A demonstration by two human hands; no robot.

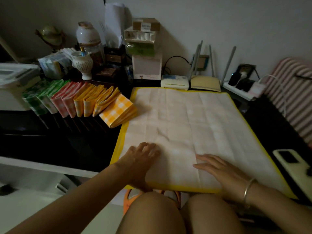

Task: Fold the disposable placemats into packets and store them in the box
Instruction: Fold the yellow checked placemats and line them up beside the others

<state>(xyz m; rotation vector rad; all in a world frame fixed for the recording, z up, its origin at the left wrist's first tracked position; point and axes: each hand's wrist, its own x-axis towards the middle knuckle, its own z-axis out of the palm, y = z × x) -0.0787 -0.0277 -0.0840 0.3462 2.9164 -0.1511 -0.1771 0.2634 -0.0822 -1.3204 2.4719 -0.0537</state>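
Note:
A large disposable placemat (182,119) lies spread flat on the dark table, pale side up, with a yellow border and creases from earlier folds. My left hand (141,154) rests on its near left part, fingers spread. My right hand (217,168), a bangle at the wrist, lies flat on the near right part. A row of folded packets (79,100) in green, pink and yellow check stands to the left. The nearest yellow-checked packet (118,110) leans against the mat's left edge. A white box (15,81) sits at the far left.
Clutter lines the back wall: a white vase (82,65), stacked boxes (145,48), two routers (190,81) with antennas, a power strip (243,85). A phone (292,164) lies at the right. A striped cushion (293,95) sits far right. My knees are below the table edge.

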